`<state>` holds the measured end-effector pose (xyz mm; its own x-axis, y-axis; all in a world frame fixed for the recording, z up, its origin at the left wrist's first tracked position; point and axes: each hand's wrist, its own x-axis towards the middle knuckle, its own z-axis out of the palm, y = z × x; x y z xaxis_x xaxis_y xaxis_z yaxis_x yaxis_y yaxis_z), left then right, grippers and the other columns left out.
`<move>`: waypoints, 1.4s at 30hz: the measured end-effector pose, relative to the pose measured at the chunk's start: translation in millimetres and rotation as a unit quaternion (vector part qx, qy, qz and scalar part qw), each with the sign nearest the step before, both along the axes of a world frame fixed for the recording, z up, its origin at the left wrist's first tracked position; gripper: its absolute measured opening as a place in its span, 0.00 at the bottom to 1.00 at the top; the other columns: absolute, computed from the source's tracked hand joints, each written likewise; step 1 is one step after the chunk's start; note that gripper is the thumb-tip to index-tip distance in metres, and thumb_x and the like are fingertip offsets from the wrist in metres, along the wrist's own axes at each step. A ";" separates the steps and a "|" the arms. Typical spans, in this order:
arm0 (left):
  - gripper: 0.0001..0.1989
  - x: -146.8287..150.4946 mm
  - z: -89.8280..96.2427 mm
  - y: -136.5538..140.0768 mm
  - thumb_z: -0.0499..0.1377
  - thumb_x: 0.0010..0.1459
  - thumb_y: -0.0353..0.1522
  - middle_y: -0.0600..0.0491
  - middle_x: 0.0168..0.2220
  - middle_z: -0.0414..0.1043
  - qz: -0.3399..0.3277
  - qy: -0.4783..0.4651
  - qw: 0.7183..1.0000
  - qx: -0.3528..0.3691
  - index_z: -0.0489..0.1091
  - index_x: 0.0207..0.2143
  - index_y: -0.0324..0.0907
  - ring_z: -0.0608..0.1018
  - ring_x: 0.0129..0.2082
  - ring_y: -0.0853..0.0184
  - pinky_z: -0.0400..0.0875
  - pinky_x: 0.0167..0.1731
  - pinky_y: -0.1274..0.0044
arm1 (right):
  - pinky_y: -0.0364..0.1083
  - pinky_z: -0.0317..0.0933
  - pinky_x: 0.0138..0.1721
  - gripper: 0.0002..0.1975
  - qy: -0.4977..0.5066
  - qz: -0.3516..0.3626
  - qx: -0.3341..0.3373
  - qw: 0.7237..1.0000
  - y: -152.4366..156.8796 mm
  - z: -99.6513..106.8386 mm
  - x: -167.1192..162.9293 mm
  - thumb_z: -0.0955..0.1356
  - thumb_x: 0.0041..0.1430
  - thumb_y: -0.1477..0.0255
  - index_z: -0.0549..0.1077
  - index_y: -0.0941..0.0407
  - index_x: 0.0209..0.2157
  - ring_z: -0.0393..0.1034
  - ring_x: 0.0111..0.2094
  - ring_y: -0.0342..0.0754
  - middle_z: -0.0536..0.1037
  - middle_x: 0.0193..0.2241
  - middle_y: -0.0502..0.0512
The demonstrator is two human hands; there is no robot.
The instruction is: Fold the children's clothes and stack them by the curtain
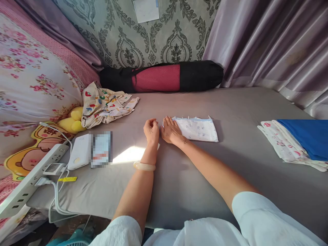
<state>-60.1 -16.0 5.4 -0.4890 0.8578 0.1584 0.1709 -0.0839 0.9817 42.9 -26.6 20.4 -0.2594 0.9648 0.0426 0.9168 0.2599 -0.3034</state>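
Your right hand (170, 130) lies flat, fingers extended, over the left end of the folded white printed cloth (201, 130) on the grey sheet (189, 177). Just beside it, your left hand (151, 131) is loosely curled; whether it holds anything, I cannot tell.

left forearm (138, 191) reaching pretty much straight ahead, left hand (151, 131) kinda loosely curled, right forearm (215, 171) slanting in from the right, right hand (171, 130) just flat, palm down, hands super close but not quite touching
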 end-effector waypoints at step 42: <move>0.21 52.1 -0.5 -27.0 0.44 0.69 0.36 0.43 0.62 0.65 -0.279 0.548 0.788 0.023 0.65 0.60 0.41 0.65 0.64 0.57 0.54 0.64 0.61 | 0.56 0.43 0.66 0.28 -0.019 -0.042 0.085 0.995 -23.5 -14.2 100.9 0.50 0.70 0.67 0.61 0.63 0.64 0.49 0.68 0.55 0.61 0.66 0.63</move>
